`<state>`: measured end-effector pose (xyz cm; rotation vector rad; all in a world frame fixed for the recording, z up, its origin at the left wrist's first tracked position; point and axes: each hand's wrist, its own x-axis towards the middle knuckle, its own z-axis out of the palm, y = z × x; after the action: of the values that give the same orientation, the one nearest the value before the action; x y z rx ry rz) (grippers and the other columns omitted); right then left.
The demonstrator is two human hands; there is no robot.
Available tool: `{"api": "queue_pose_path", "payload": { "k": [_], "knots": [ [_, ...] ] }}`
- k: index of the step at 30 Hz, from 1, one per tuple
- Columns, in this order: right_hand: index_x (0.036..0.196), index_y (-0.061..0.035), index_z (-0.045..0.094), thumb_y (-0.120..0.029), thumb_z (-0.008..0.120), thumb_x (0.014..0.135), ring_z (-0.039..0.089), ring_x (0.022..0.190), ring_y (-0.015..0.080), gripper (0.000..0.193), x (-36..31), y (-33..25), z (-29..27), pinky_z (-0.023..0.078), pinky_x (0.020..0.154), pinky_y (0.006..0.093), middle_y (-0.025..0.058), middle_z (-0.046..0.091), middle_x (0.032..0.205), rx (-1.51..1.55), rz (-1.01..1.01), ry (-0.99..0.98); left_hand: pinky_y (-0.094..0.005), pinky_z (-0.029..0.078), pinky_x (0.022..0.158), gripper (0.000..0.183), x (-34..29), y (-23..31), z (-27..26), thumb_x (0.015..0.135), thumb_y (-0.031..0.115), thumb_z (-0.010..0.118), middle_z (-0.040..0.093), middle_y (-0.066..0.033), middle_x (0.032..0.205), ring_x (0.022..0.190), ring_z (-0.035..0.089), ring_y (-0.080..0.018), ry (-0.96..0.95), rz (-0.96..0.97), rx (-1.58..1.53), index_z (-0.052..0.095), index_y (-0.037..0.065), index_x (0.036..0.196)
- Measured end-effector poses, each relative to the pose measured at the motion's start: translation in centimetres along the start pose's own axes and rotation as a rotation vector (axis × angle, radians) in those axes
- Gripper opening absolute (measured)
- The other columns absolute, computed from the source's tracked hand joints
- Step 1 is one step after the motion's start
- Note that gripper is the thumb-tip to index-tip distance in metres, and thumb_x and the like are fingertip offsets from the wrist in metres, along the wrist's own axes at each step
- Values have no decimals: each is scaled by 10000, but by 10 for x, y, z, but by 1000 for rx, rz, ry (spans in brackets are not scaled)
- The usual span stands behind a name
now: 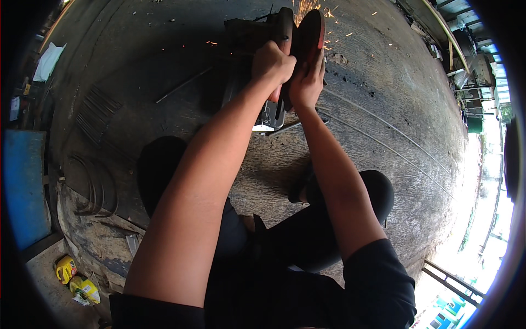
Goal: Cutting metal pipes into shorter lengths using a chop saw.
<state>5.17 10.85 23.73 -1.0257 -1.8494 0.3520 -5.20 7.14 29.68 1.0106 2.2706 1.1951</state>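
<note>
At the top middle stands a dark cut-off saw [249, 30] with a round, red-edged disc or guard [313, 33] on its right side. Orange sparks [304, 7] fly up behind it. My left hand [272, 64] is wrapped round the saw's reddish handle [285, 35]. Against the lower rim of the round part lies my right hand [308, 85], its fingers stretched out and pointing away from me. Below my hands shows part of the metal base [268, 118]. Any workpiece under the disc is hidden.
Two long thin rods [383, 143] run along the floor to the right. A dark rod [183, 85], a bundle of rods [98, 115] and bent hoops [96, 189] lie left. Further left are a blue panel [24, 186] and a yellow container [66, 268]. My knees flank the work.
</note>
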Motion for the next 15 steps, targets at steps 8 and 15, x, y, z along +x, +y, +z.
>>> {"api": "queue_pose_path", "payload": {
  "k": [8, 15],
  "knots": [
    [1439, -113, 279, -170, 484, 923, 496, 1143, 458, 557, -2, 1, 1, 489, 863, 479, 265, 405, 1356, 0, 19, 16, -411, 503, 859, 397, -6, 10, -7, 705, 188, 614, 630, -299, 979, 957, 630, -396, -53, -44, 21, 591, -86, 992],
    [1439, -110, 283, -163, 485, 921, 481, 1165, 452, 558, -1, -1, 1, 479, 882, 473, 272, 408, 1353, -7, 1, 23, -412, 509, 798, 447, -3, 2, -2, 667, 249, 653, 643, -281, 917, 897, 646, -390, -7, -21, 15, 602, -86, 959]
  ]
}}
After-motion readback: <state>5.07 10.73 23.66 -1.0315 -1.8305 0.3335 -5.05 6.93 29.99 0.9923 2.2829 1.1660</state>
